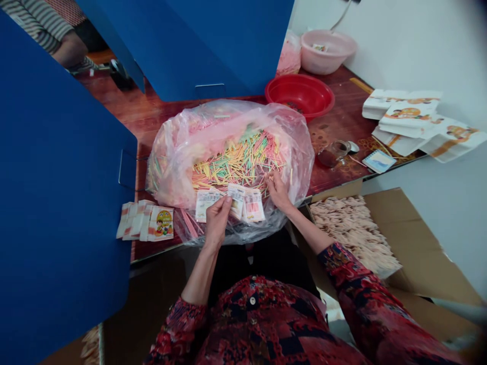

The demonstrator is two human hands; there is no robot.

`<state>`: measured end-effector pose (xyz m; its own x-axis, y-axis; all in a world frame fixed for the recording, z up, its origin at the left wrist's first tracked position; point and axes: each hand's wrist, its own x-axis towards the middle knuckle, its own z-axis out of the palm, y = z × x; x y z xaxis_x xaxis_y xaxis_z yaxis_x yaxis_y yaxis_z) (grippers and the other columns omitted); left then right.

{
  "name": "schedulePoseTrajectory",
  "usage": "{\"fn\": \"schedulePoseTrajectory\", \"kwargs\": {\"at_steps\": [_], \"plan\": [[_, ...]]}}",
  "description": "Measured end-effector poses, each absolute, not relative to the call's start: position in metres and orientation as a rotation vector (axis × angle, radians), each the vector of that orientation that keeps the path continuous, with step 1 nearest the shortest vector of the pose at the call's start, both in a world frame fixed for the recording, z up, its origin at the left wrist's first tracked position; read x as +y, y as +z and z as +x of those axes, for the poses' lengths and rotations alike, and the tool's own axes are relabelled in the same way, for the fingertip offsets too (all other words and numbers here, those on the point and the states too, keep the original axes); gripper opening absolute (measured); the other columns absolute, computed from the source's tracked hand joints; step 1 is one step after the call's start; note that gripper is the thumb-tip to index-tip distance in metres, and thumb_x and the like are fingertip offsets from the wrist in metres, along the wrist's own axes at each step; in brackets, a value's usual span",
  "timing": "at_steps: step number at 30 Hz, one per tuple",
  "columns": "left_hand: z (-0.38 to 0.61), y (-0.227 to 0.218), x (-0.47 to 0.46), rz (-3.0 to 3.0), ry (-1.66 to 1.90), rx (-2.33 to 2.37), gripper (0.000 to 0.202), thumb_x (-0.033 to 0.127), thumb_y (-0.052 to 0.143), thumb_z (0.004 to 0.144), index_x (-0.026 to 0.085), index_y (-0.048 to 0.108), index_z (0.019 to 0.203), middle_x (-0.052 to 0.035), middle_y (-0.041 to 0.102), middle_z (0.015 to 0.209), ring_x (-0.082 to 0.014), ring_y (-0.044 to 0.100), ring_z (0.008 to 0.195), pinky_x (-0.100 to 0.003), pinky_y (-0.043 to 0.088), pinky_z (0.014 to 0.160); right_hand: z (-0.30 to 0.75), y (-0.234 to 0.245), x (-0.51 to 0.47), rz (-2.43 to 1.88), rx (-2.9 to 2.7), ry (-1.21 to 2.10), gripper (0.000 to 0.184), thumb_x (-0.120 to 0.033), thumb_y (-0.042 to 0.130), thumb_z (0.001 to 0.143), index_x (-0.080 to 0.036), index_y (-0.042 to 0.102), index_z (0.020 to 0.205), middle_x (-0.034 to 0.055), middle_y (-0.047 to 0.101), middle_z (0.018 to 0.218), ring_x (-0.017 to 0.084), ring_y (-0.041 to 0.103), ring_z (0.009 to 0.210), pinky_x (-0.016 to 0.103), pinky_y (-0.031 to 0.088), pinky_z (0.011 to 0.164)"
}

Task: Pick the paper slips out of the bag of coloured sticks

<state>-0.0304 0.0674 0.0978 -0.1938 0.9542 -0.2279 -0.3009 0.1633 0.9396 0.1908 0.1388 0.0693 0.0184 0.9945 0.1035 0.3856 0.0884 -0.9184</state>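
Note:
A clear plastic bag [175, 167] lies open on the table, full of thin sticks in pastel pink, yellow and green [236, 165]. My left hand [217, 220] is shut on small printed paper packets [204, 204], which fan out beside two similar packets [236, 200]. My right hand [277, 190] rests at the near edge of the sticks with its fingers bunched. I cannot tell whether it holds any. A stack of printed packets [146, 222] lies on the table to the left of the bag.
A red plastic basin [300, 96] and a pink bowl [327, 50] stand beyond the bag. Printed paper sheets, a glass jar and a small notebook lie at the right. Blue panels block the left and far side. A cardboard box of pale strips stands at my right. A striped sleeve shows far left.

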Motion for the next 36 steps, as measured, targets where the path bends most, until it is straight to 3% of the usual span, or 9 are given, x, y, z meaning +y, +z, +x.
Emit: {"fn": "schedulePoseTrajectory", "kwargs": {"at_steps": [3, 7, 14, 19, 26, 36], "plan": [[-0.028, 0.1, 0.067, 0.76, 1.321, 1.266, 0.045, 0.052, 0.083, 0.074, 0.019, 0.082, 0.104, -0.005, 0.081, 0.104, -0.0192, 0.071, 0.099, -0.037, 0.05, 0.104, 0.187, 0.077, 0.143, -1.501, -1.311, 0.939, 0.013, -0.039, 0.043, 0.098, -0.026, 0.045, 0.098, -0.0004, 0.06, 0.082, 0.018, 0.063, 0.077, 0.035, 0.055, 0.081], [-0.027, 0.1, 0.065, 0.859, 1.298, 1.277, 0.042, 0.049, 0.082, 0.077, 0.021, 0.082, 0.109, -0.0073, 0.079, 0.117, -0.0228, 0.07, 0.114, -0.041, 0.047, 0.112, 0.174, 0.111, 0.151, -1.297, -0.926, 1.099, 0.022, -0.045, 0.054, 0.093, -0.027, 0.043, 0.095, -0.0026, 0.057, 0.077, 0.016, 0.064, 0.073, 0.032, 0.055, 0.073], [-0.022, 0.101, 0.064, 1.126, 1.276, 1.247, 0.029, 0.041, 0.071, 0.089, 0.023, 0.083, 0.107, -0.0051, 0.08, 0.109, -0.0204, 0.07, 0.107, -0.037, 0.05, 0.105, 0.131, 0.176, 0.133, -0.903, -0.994, 1.316, 0.019, -0.041, 0.058, 0.096, -0.026, 0.047, 0.097, -0.0035, 0.058, 0.08, 0.014, 0.068, 0.076, 0.03, 0.054, 0.073], [-0.021, 0.108, 0.062, 1.098, 1.283, 1.221, 0.03, 0.042, 0.073, 0.087, 0.024, 0.083, 0.108, -0.0045, 0.079, 0.116, -0.0214, 0.068, 0.115, -0.038, 0.047, 0.111, 0.112, 0.176, 0.125, -0.933, -1.089, 1.221, 0.023, -0.048, 0.055, 0.099, -0.027, 0.047, 0.097, -0.0053, 0.054, 0.078, 0.014, 0.068, 0.079, 0.032, 0.055, 0.081], [-0.022, 0.109, 0.059, 1.025, 1.296, 1.215, 0.029, 0.042, 0.073, 0.088, 0.023, 0.083, 0.108, -0.0049, 0.079, 0.119, -0.0213, 0.069, 0.116, -0.038, 0.047, 0.113, 0.109, 0.172, 0.119, -0.956, -1.166, 1.158, 0.02, -0.046, 0.054, 0.101, -0.027, 0.05, 0.099, -0.0055, 0.06, 0.079, 0.014, 0.069, 0.078, 0.034, 0.054, 0.088], [-0.019, 0.108, 0.06, 1.025, 1.314, 1.206, 0.032, 0.044, 0.069, 0.092, 0.025, 0.081, 0.115, -0.0036, 0.078, 0.123, -0.0211, 0.068, 0.12, -0.038, 0.045, 0.114, 0.108, 0.171, 0.105, -1.044, -1.252, 1.089, 0.021, -0.044, 0.052, 0.102, -0.025, 0.054, 0.095, 0.0004, 0.07, 0.085, 0.018, 0.066, 0.09, 0.038, 0.049, 0.095]]}}
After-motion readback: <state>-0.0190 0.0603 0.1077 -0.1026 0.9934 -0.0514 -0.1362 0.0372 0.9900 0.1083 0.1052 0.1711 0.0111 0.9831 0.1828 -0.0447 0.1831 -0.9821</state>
